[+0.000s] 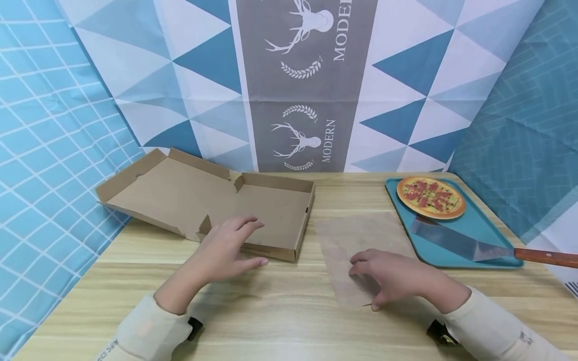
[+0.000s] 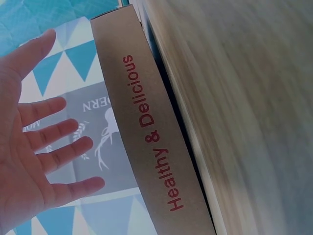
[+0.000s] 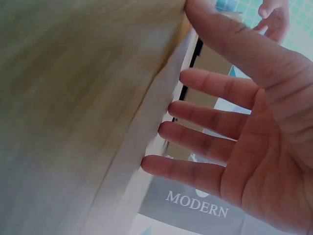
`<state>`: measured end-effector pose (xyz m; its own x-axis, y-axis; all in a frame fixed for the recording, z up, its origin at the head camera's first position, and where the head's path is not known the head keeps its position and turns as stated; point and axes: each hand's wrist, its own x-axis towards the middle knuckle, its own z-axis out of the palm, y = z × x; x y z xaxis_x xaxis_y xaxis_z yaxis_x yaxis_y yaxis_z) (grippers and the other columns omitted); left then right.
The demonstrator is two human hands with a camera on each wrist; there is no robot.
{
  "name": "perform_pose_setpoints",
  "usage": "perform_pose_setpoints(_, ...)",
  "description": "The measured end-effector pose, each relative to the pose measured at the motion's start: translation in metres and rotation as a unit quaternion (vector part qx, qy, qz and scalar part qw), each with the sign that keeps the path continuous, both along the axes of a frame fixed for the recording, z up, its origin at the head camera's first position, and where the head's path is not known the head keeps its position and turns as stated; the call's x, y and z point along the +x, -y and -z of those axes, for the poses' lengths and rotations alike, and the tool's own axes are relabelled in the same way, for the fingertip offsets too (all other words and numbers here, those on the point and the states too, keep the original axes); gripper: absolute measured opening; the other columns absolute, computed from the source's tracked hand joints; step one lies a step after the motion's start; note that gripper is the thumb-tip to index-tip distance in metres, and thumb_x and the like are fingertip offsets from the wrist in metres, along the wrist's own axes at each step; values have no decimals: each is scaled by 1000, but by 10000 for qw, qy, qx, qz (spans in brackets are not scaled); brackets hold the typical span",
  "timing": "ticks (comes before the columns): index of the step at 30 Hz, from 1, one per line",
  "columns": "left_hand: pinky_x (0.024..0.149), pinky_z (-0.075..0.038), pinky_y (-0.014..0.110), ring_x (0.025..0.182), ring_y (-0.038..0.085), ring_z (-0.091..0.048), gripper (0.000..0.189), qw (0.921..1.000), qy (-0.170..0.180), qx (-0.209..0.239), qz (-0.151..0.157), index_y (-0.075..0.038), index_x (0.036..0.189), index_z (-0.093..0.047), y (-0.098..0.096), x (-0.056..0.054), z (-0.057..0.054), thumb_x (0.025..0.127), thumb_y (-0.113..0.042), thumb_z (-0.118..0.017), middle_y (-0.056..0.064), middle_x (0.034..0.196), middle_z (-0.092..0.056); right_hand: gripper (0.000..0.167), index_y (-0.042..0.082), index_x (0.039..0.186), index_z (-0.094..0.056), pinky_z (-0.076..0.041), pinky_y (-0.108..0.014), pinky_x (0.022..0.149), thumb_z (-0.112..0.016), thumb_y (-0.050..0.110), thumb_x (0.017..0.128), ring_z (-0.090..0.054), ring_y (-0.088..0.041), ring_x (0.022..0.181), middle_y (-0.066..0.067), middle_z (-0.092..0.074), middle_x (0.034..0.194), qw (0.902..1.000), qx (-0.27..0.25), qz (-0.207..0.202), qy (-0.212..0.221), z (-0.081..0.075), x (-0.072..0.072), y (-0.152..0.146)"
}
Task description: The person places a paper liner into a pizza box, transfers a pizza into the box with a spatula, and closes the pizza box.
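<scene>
A brown cardboard pizza box point(image 1: 266, 210) lies with its lid point(image 1: 167, 190) folded back to the left. Its front wall point(image 2: 146, 122) carries the red words "Healthy & Delicious". My left hand point(image 1: 228, 250) hovers in front of that wall, fingers spread and holding nothing. A sheet of brown paper point(image 1: 336, 240) lies flat to the right of the box. On it my right hand point(image 1: 393, 276) rests its fingertips point(image 3: 149, 164), fingers nearly straight, thumb at the sheet's near edge. Palm and fingers hide part of the paper in the head view.
At the right, a teal tray point(image 1: 478, 215) bears a small pizza point(image 1: 431, 197) and a metal spatula point(image 1: 451, 240). The spatula's wooden handle point(image 1: 548, 256) sticks out past the tray's right side. A patterned cloth point(image 1: 307, 85) stands behind the wooden table point(image 1: 289, 311).
</scene>
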<state>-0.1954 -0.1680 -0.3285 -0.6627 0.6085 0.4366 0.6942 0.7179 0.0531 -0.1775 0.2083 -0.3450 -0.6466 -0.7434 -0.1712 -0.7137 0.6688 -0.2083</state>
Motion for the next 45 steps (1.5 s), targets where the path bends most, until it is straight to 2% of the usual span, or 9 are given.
perform_pose_setpoints(7,87,-50,50,112,31,-57,69,10000,10,-10,16,-5,128,-59,1,2,-1,78,-49,-78,11,126,-58,47,11,115,-70,-49,-43,95,-86,25,73,-56,-28,116,-13,-60,127,10000,-30,-26,-57,-2,1,3)
perform_pose_setpoints(10,87,-50,50,111,31,-58,68,10000,-42,6,34,-5,127,-60,2,3,-1,78,-47,-79,10,125,-58,35,13,108,-72,-51,-40,92,-82,18,75,-60,-23,110,-8,-64,120,9995,-178,-174,-195,-2,2,4)
perform_pose_setpoints(14,87,-50,49,111,31,-58,66,10000,-74,-11,27,-5,126,-60,2,3,0,79,-46,-79,10,124,-59,19,15,91,-70,-54,-28,73,-75,4,76,-60,-6,83,6,-65,92,9955,-610,-434,-580,0,2,4)
perform_pose_setpoints(17,87,-51,49,110,31,-58,65,10000,-83,-32,39,-4,126,-60,2,3,-1,80,-47,-77,11,124,-59,22,17,81,-66,-47,-22,59,-71,-4,76,-49,1,66,14,-57,76,9904,-867,-501,-949,-1,3,4)
perform_pose_setpoints(19,87,-51,49,110,31,-59,64,9999,-91,-34,60,-4,126,-61,2,3,-1,81,-46,-77,11,123,-60,23,18,79,-65,-44,-20,56,-72,-4,76,-46,2,63,15,-55,73,9869,-947,-452,-1226,-2,3,4)
perform_pose_setpoints(22,87,-51,47,108,30,-60,60,9999,-89,-33,92,-4,124,-62,2,4,-1,83,-45,-76,10,122,-61,23,18,78,-66,-45,-20,55,-75,-2,76,-48,1,63,13,-57,72,9778,-1148,-415,-1701,-4,4,5)
perform_pose_setpoints(27,84,-53,44,103,27,-63,51,9998,-118,-58,170,-4,118,-65,2,4,0,84,-41,-76,9,117,-63,23,17,79,-65,-44,-19,54,-78,-1,73,-46,-1,63,12,-54,71,9538,-1573,-497,-2512,-10,3,5)
perform_pose_setpoints(33,82,-54,42,100,25,-64,48,9998,-89,-65,169,-4,116,-66,1,5,1,84,-37,-77,8,114,-64,30,12,82,-67,-49,-22,55,-82,-7,64,-54,-5,65,6,-61,76,9271,-2026,-611,-3093,-19,0,2)
perform_pose_setpoints(45,79,-55,40,97,23,-65,45,9999,-17,-74,128,-5,116,-66,-1,4,-5,86,-37,-75,6,112,-65,32,10,84,-67,-51,-26,54,-85,-4,61,-58,-9,66,4,-65,79,9011,-2229,-538,-3681,-31,-2,-1)
